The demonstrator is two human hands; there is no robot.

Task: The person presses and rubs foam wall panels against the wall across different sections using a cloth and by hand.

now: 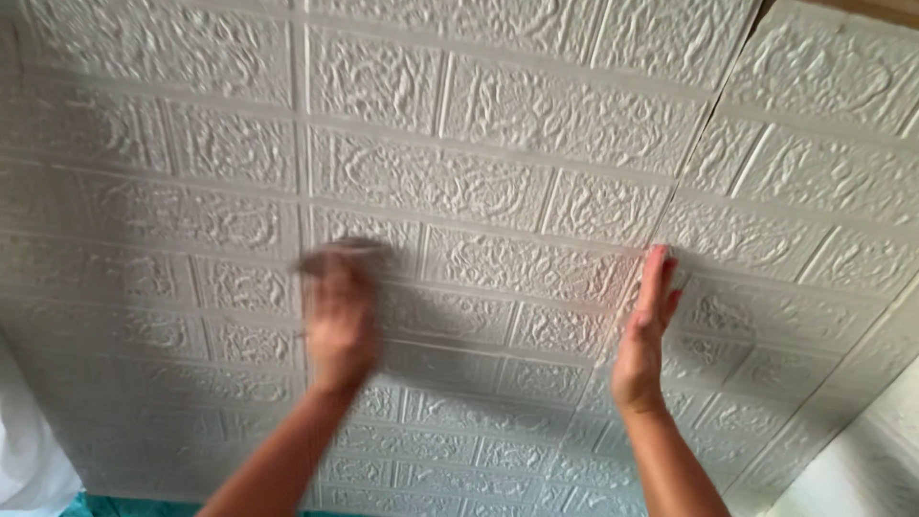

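Note:
A white embossed brick-pattern wall panel [498, 191] fills the view. My left hand [337, 311] is blurred with motion and lies flat against the panel near its vertical seam on the left. My right hand [646, 330] is held edge-on, fingers straight and together, its side pressing on the panel close to the slanted seam [704, 134] where a second panel [814, 191] joins. Neither hand holds anything.
The second embossed panel continues to the right and its lower edge runs diagonally at the bottom right. A strip of plain white wall [862, 460] shows beyond it. White cloth [29, 450] and a teal patch [96, 505] sit at the bottom left.

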